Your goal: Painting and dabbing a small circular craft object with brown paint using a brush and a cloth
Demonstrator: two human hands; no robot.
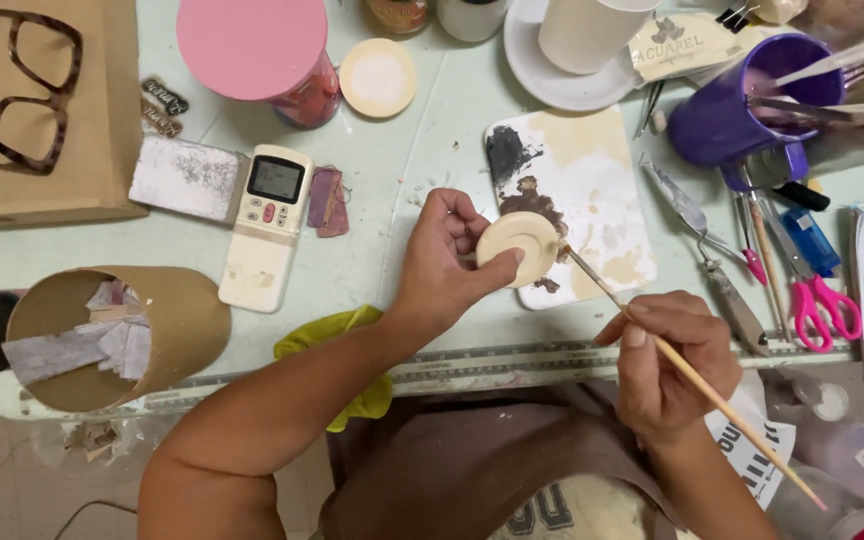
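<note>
Right hand (667, 365), at 5 o'clock, pinches our paintbrush (652, 340); left hand (447, 265) grips cream disc (519, 242). Disc face looks coated; rim we judge unfinished.

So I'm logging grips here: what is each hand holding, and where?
Left hand pinches the round cream disc by its edge; right hand grips the paintbrush around mid-handle.

I see open worktop (402, 160) between remote control (264, 225) and paint palette (572, 200) | left blocked by cardboard tube (152, 330) | right crowded: purple cup (742, 100), palette knife (702, 250), pink scissors (822, 300) | near edge: ruler (512, 365), yellow cloth (342, 340)
</note>
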